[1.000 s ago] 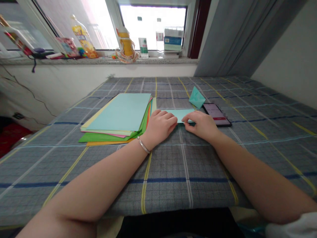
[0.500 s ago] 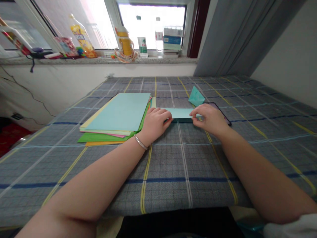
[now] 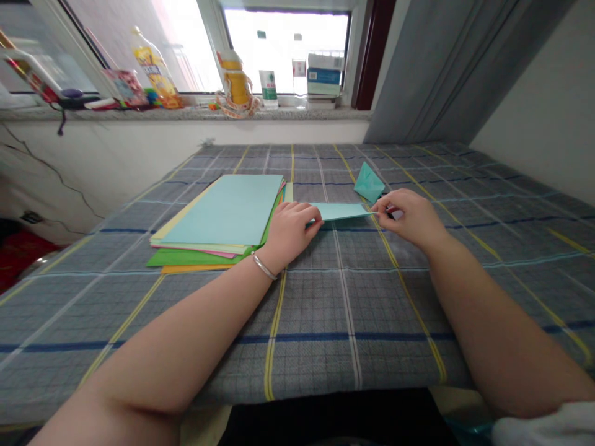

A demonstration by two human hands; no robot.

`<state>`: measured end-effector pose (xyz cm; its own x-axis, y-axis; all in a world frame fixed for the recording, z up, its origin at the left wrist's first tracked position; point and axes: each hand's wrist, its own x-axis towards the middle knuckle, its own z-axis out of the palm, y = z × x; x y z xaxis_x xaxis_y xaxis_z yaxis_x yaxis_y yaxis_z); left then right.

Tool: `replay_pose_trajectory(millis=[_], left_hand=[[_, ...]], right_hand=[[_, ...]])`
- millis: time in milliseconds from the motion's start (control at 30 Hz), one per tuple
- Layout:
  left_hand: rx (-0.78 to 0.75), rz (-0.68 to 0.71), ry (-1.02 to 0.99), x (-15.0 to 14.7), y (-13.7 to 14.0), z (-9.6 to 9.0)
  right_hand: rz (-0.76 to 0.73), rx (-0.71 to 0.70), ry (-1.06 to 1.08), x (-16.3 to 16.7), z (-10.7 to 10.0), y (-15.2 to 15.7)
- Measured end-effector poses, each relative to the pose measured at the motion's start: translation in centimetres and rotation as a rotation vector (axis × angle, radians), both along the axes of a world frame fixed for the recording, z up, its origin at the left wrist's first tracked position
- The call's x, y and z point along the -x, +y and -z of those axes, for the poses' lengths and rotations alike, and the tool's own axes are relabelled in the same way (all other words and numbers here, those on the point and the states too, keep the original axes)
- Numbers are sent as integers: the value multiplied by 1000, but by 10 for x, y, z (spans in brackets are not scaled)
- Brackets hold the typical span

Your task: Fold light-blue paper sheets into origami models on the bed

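A strip of folded light-blue paper (image 3: 341, 212) lies between my two hands on the plaid cloth. My left hand (image 3: 295, 230) rests over its left end, fingers closed on the near edge. Its right end is pinched between the thumb and fingertips of my right hand (image 3: 403, 218), slightly raised. Just behind the right hand stands a folded teal paper shape (image 3: 369, 182) with a pointed top. A stack of coloured paper (image 3: 223, 210), light blue on top, lies left of my left hand.
A plaid cloth (image 3: 307, 310) covers the table. A dark phone, mostly hidden, lies behind my right hand. On the windowsill (image 3: 186, 114) stand a yellow drink bottle (image 3: 155, 68), a yellow cup (image 3: 236, 80), clear bottles and stacked boxes (image 3: 324, 75).
My right hand has moved a little to the right and now pinches the paper's right end, lifting it slightly. The left hand has stayed in place.
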<state>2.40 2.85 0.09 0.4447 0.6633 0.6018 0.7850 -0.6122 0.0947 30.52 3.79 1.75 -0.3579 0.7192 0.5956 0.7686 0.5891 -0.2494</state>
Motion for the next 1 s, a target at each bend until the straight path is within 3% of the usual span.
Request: replay_pose_trajectory(millis=[200, 367, 500, 800, 1000], left_hand=[[10, -14, -57, 2, 3, 1], [-21, 74, -73, 0, 4, 4], [-85, 126, 2, -3, 1, 4], [-95, 141, 50, -6, -4, 6], [-127, 239, 117, -6, -3, 7]], right_hand=[[68, -86, 107, -8, -1, 0], [-34, -168, -8, 21, 0, -11], [-134, -167, -167, 46, 1, -20], [-46, -179, -271, 62, 6, -27], [-10, -106, -250, 74, 9, -34]])
